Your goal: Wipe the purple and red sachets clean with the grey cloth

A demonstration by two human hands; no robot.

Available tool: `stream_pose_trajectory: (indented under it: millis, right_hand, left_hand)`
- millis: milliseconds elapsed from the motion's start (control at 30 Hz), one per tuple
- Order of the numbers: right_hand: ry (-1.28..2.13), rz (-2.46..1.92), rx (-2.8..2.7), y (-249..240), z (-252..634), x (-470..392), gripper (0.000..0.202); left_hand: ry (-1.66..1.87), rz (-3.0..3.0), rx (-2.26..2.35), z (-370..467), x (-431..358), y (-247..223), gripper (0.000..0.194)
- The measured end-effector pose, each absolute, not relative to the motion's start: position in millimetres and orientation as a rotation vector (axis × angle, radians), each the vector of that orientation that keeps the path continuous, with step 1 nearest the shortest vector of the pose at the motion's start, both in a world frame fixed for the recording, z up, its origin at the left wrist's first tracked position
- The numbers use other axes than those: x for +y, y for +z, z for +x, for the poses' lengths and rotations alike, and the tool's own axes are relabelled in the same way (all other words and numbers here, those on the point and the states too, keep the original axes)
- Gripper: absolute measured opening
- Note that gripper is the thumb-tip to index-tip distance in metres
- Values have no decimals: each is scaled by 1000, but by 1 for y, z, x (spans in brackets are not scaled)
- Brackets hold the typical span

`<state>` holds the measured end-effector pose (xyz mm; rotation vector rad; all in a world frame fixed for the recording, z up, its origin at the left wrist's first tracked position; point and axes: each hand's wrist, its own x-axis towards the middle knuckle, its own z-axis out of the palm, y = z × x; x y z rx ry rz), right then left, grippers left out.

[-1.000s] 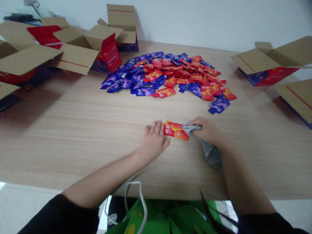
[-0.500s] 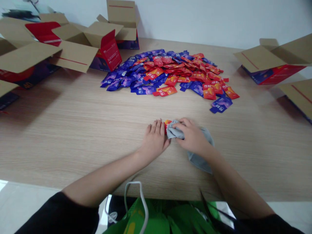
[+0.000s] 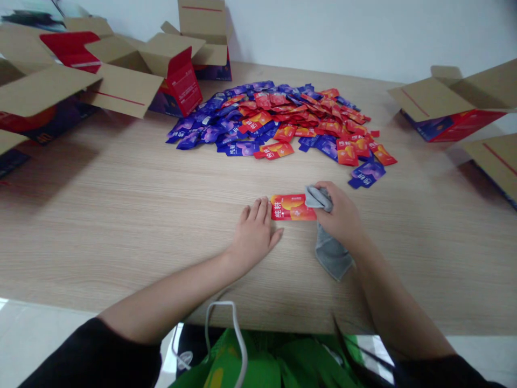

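Observation:
A red-and-orange sachet [image 3: 291, 208] lies flat on the table between my two hands. My left hand [image 3: 255, 229] rests palm down, fingers stretched out, its fingertips at the sachet's left end. Bunched in my right hand [image 3: 339, 213] is a grey cloth [image 3: 332, 253], which covers the sachet's right end; its loose part hangs down onto the table. Beyond my hands spreads a pile of purple sachets [image 3: 210, 133] and red sachets [image 3: 307, 116]. One purple sachet [image 3: 367, 174] lies at the pile's near right edge.
Several opened cardboard boxes stand at the left, among them a red-sided box [image 3: 183, 83] and a box by the wall [image 3: 212, 71]. Two more are at the right: one farther back [image 3: 456, 121], one at the edge of view [image 3: 496, 161]. The wooden table [image 3: 121, 215] runs to the wall.
My right hand and the cloth have moved right along the sachet, uncovering most of its printed face. The left hand stays almost in place.

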<state>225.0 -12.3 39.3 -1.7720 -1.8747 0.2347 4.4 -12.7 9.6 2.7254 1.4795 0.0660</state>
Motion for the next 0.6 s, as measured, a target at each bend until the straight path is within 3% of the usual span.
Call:
stream_pose_trajectory:
  millis: [133, 300, 600]
  right_hand:
    - [90, -1767, -1974, 33, 217, -12, 44]
    - [297, -1894, -2044, 21, 235, -2, 35]
    - [203, -2178, -1661, 46, 248, -5, 32]
  left_hand:
    - [80, 2727, 1492, 4, -14, 10, 69]
    - [104, 2724, 1502, 3, -15, 7, 67]
    - [115, 2731, 1478, 3, -15, 6, 67]
